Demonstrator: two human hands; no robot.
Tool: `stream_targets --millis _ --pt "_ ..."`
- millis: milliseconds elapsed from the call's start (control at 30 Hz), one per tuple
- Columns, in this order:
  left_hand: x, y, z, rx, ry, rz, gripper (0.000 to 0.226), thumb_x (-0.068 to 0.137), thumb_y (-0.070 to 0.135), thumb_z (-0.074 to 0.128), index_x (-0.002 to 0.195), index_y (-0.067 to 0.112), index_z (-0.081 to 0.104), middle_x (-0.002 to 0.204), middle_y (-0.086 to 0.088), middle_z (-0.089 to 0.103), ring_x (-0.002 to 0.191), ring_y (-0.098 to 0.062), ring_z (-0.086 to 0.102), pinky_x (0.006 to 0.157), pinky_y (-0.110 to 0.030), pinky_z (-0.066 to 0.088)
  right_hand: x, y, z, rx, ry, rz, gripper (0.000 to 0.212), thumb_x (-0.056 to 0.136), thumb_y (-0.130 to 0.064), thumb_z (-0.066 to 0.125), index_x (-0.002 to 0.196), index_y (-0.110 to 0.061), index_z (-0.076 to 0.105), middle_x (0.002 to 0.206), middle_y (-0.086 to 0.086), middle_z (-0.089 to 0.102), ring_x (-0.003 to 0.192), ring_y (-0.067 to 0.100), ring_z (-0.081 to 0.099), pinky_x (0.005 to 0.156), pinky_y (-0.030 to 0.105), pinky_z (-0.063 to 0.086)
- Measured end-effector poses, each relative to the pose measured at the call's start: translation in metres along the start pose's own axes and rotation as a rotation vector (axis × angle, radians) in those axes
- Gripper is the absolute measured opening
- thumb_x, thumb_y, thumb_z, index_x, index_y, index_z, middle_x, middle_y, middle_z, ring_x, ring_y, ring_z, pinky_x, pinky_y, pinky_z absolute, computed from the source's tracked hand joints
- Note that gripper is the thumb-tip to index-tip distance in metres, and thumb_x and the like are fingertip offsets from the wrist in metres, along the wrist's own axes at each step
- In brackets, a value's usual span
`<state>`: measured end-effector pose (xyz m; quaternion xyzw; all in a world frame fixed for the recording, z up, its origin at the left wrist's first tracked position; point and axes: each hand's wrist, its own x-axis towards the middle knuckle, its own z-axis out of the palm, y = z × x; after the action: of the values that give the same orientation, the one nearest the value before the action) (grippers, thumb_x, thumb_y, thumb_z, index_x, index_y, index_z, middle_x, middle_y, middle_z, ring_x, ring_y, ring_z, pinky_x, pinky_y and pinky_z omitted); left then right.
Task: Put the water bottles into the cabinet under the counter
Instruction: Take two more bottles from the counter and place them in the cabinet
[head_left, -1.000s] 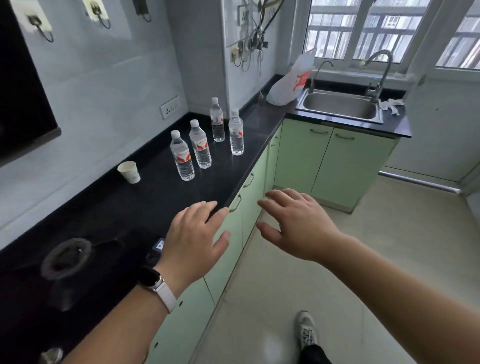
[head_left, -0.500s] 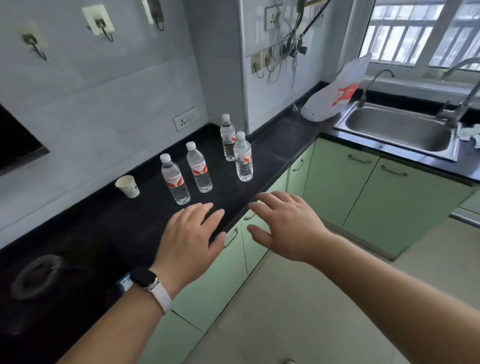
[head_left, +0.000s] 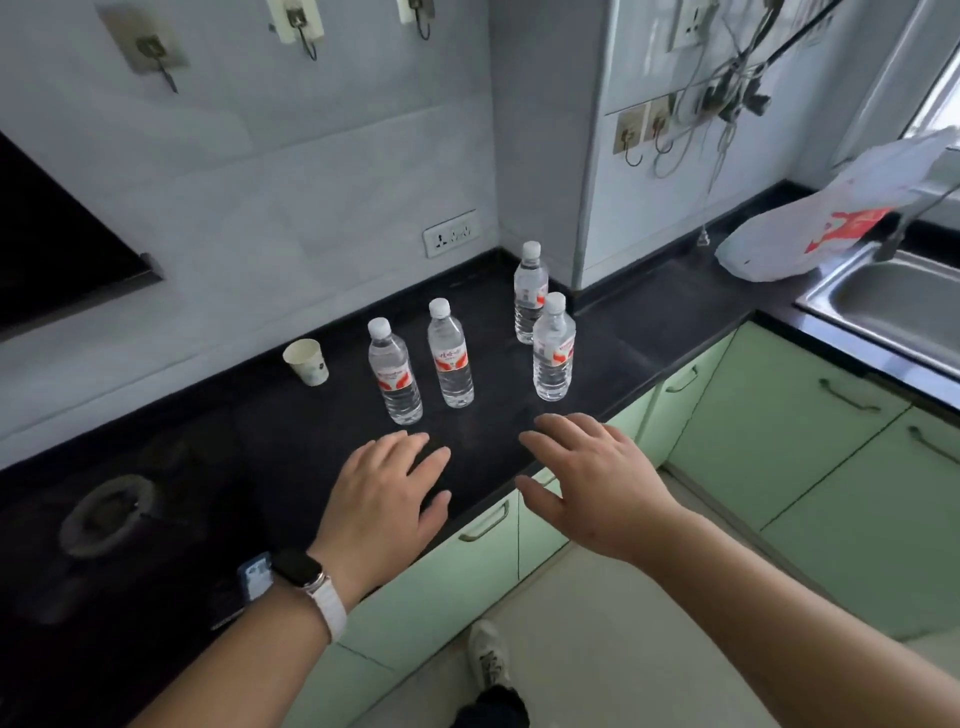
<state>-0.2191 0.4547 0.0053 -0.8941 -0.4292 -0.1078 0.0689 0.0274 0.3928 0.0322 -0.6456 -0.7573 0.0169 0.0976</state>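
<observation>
Hands since one second ago: both have come forward over the counter edge and are now close to the bottles; the view has also moved nearer to the counter.
Left hand (head_left: 382, 499): palm down over the black counter (head_left: 649, 322), fingers straight and loosely together, holding nothing. Whether it touches the surface, I cannot tell.
Right hand (head_left: 597, 483): palm down at the counter edge, fingers a little spread, thumb apart, holding nothing.
Water bottles (head_left: 451, 364): four, all upright on the counter with caps on. Two stand side by side before the left hand; the front right bottle (head_left: 553, 353) is just beyond the right hand, and the back bottle (head_left: 530, 296) stands behind it near the wall corner.
Step in hand: reaching for the first bottles; none is moved yet, it seems.
Next move: probably each hand closes round the body of its nearest bottle. The green cabinet doors (head_left: 467, 582) under the counter are closed, so one hand must pull a handle (head_left: 485, 522) first.
Surface: dark, smooth stone; a paper cup (head_left: 306, 361) stands left of the bottles, a burner ring (head_left: 109, 514) further left.
Room: grey wall with a socket (head_left: 449, 240), a steel sink (head_left: 883, 306) on the right, and a white plastic bag (head_left: 831, 223) beside it.
</observation>
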Motion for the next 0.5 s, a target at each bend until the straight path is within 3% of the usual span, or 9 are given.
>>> stream_targets --millis 167,300,500 --pt "0.038 -0.037 0.036 -0.020 -0.058 -0.074 0.050 0.089 0.044 0.045 0.121 0.016 0.072 0.119 -0.007 0.069 0.112 -0.028 0.064 0.090 -0.045 0.054 0.055 0.023 0.015 -0.008 -0.082 0.020 0.057 0.091 -0.061 0.032 0.130 -0.027 0.057 0.130 -0.007 0.057 0.118 0.022 0.054 0.097 0.038 0.044" --pt "0.063 -0.076 0.067 -0.166 -0.075 -0.259 0.051 0.089 0.047 0.045 0.120 0.016 0.071 0.116 0.000 0.069 0.109 -0.024 0.064 0.083 -0.041 0.055 0.106 0.034 0.028 -0.001 -0.153 0.025 0.062 0.092 -0.064 0.027 0.139 -0.030 0.048 0.141 -0.010 0.047 0.130 0.020 0.045 0.104 0.036 0.036" --pt "0.084 -0.116 0.108 -0.506 -0.097 -0.647 0.047 0.096 0.037 0.061 0.138 0.016 0.057 0.136 0.000 0.059 0.127 -0.021 0.051 0.100 -0.036 0.044 0.171 0.040 0.059 0.117 -0.226 0.104 0.059 0.094 -0.060 0.042 0.144 -0.029 0.040 0.143 -0.011 0.044 0.131 0.017 0.041 0.106 0.035 0.037"
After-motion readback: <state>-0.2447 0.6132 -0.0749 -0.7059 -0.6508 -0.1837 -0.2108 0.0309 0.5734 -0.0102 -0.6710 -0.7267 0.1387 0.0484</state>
